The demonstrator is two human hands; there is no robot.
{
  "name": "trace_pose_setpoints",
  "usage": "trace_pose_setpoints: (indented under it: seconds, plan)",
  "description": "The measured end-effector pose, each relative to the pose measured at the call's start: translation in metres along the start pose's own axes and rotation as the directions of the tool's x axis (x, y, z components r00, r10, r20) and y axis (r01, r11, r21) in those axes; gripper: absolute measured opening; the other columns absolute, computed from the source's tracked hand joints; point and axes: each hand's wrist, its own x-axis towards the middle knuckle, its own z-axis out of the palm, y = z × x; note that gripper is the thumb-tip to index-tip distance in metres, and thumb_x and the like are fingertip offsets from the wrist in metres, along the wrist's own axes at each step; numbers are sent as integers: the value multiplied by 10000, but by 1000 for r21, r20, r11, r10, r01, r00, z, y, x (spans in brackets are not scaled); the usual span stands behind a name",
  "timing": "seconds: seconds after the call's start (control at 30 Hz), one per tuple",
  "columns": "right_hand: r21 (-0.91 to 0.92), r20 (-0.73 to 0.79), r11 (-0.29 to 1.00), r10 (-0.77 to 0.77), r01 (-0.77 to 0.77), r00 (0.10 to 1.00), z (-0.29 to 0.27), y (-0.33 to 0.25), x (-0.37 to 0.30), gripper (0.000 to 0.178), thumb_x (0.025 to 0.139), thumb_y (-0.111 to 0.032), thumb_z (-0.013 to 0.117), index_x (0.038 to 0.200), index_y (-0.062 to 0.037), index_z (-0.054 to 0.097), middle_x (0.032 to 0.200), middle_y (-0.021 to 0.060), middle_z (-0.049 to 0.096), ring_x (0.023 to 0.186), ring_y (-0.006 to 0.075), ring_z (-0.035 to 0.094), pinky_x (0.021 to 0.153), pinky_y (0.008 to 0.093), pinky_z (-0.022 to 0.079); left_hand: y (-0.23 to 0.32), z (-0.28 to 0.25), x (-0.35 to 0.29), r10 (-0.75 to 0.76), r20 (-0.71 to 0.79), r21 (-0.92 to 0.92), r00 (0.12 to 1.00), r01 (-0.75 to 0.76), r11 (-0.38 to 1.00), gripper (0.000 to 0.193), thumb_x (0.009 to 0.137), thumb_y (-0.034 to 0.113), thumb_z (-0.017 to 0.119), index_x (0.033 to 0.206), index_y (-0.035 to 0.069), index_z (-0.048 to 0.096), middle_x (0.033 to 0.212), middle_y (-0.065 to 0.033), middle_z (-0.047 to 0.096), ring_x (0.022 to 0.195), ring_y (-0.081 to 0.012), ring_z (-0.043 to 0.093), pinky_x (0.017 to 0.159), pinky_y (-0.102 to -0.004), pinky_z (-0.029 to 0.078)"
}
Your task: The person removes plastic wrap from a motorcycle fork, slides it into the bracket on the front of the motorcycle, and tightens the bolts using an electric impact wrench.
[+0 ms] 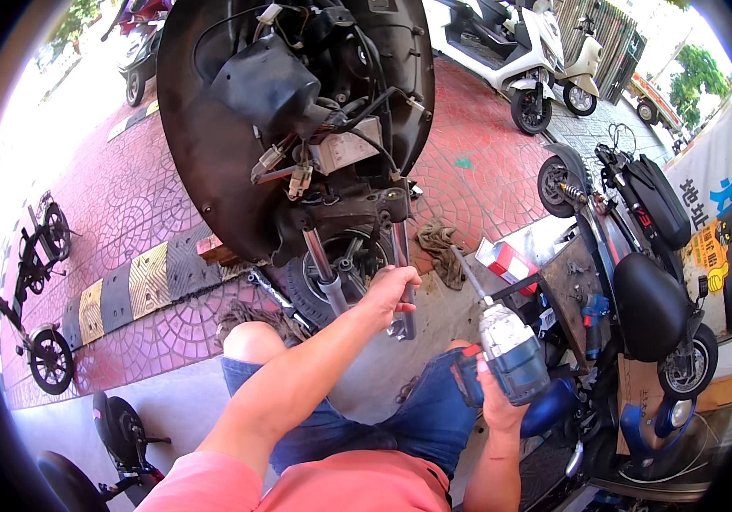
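In front of me stands the stripped front end of a scooter, its dark plastic shell (187,128) holding bare wires and white connectors (299,181). Two fork legs come down below it. My left hand (390,293) is wrapped around the right fork leg (409,321); the left fork leg (329,286) is beside it. Behind the legs shows a wheel with a black tyre (298,286). My right hand (498,397) grips a grey and blue cordless impact wrench (509,348). Its long extension bar (471,277) points forward, apart from the fork.
A dirty rag (441,252) and a red and white box (507,261) lie ahead on the right. Another blue power tool (593,320) rests on a cluttered stand (569,277). A dark scooter (652,299) is close on the right, with a striped speed bump (148,282) to the left.
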Motion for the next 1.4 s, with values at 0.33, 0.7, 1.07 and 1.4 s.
trace_pose_setpoints:
  seconds: [0.33,0.7,1.07,1.4]
  plan:
    - [268,137,947,146,-179,980,62,-42,19,386,881,8,775,1253,44,681,1156,119,752,1057,213,720,954,362,551,-4,-3,6,-3,-19,7,1000,3,1000,408,758,299,746,1048,50,601,1004,-60,608,926,-186,591,666,-379,536]
    - [-114,131,963,-230,245,964,62,-74,49,308,887,6,772,1183,44,697,1103,135,746,943,249,733,851,377,568,-2,-5,8,-3,-17,92,1000,4,996,664,774,457,780,1221,-5,617,1157,-118,651,1017,-229,649,666,-369,561]
    - [-283,367,948,-32,144,929,56,-141,85,376,691,-70,793,1033,17,662,815,145,687,701,338,696,680,363,540,9,-3,-9,10,-38,133,999,-4,991,670,766,470,753,1222,1,612,1047,-144,701,888,-197,687,632,-360,540]
    - [-303,358,942,-27,143,933,57,-139,78,428,768,-64,855,1148,23,677,1022,141,724,896,276,711,823,360,545,0,0,2,66,-68,254,995,-46,966,592,791,431,698,1181,-7,615,1177,-248,728,1145,-394,697,993,-457,521]
